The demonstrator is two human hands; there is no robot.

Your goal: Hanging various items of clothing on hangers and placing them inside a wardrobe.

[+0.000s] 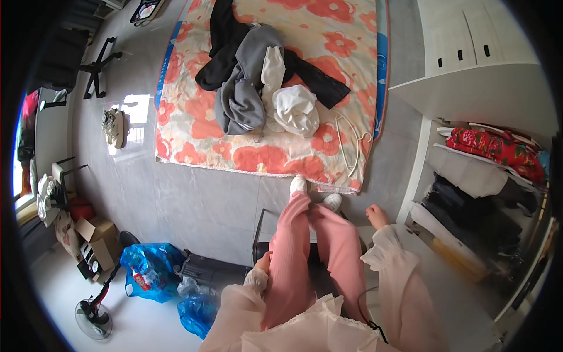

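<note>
The clothes lie heaped on the mat, the hanger just beside them; overlapping sleeves could tangle if one piece were pulled; the left hand touches the trousers, its finger closure hidden; the right hand looks curled, nothing visible within, closure uncertain; the left shoe, at the mat's edge, could ruck it through a careless step.

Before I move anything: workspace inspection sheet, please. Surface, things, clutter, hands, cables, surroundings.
Surface: cream mat with red-orange flowers, on grey tiled floor.
Things: grey fabric garment, black fabric clothing, crumpled white cloth, white triangular hanger.
Clutter: blue plastic bags, open brown cardboard box.
Hands: left hand against pink ribbed trousers; right hand loosely curled, nothing visibly held.
Cables: thin dark cord beside the trousers.
Surroundings: white cabinet holding folded fabrics, right side.
</note>
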